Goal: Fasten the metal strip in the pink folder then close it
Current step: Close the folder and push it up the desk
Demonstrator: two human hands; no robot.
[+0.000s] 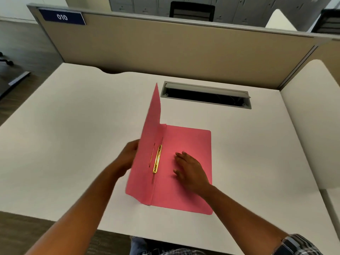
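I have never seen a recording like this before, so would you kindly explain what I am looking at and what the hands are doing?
There is no machine here: a person wears a wide-angle camera on the head, so the single picture looks forward and down at their own two bare hands.

On the white desk lies a pink folder, partly open. The left hand grips the outer edge of the front cover and holds it lifted, roughly upright. The right hand rests flat, fingers spread, on the back cover, apparently steadying it. Along the inner fold sits the gold-coloured metal strip, which seems to lie flat.

Behind the folder is a cable slot set into the desk, then a beige partition bearing a blue sign reading 010.
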